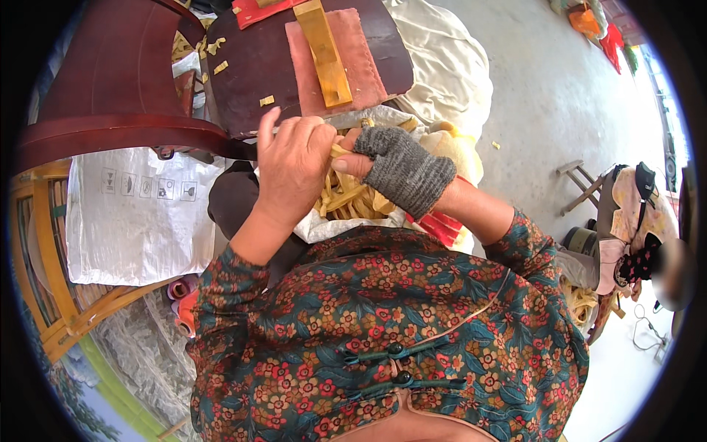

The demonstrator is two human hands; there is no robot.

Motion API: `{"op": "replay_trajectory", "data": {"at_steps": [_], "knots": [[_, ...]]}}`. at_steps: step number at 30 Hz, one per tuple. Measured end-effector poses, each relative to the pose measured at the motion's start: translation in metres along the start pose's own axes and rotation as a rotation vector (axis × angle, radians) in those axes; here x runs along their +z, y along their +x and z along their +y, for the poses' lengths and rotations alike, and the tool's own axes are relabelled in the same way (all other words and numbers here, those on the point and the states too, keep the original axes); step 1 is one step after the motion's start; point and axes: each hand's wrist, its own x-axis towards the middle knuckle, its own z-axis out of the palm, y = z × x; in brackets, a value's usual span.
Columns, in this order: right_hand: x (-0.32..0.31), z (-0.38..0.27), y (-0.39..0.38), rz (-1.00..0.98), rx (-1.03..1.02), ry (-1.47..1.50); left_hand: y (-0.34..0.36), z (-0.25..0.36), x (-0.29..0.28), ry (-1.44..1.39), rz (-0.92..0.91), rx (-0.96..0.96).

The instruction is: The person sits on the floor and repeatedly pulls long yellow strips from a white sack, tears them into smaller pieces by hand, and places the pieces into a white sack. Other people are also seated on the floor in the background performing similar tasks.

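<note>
My left hand [293, 163] is bare and closed around the top of a bundle of pale yellow strips [352, 197]. My right hand [398, 168], in a grey fingerless knitted glove, grips the same bundle from the right, thumb touching the left hand. The strips hang down into a white bag [335, 225] on my lap. Just beyond the hands stands a dark wooden block [250, 70] with a pink pad [361, 59] and a yellow slab [325, 51] on it. A metal blade [352, 116] shows at the block's near edge.
A dark red wooden chair [110, 81] stands at left over a white woven sack [132, 214]. A bamboo chair [51, 265] is at far left. Cream cloth [445, 70] lies behind the block. A seated person [626, 236] and small stool [582, 184] are at right on the concrete floor.
</note>
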Motion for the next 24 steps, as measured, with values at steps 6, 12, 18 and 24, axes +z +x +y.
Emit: {"op": "replay_trajectory", "data": {"at_steps": [6,12,18,24], "knots": [[0.015,0.011,0.015,0.039,0.020,-0.145,-0.009,-0.048,0.050,-0.074,0.198,0.178],[-0.018,0.035,0.040,0.215,0.031,-0.474,0.008,-0.050,0.068,-0.760,-0.098,-0.427],[-0.036,0.074,0.058,0.251,0.063,-0.648,0.021,-0.059,0.068,-0.847,-0.143,-0.489],[-0.038,0.078,0.069,0.298,0.108,-0.452,0.031,-0.066,0.071,-0.682,-0.116,-0.496]]}}
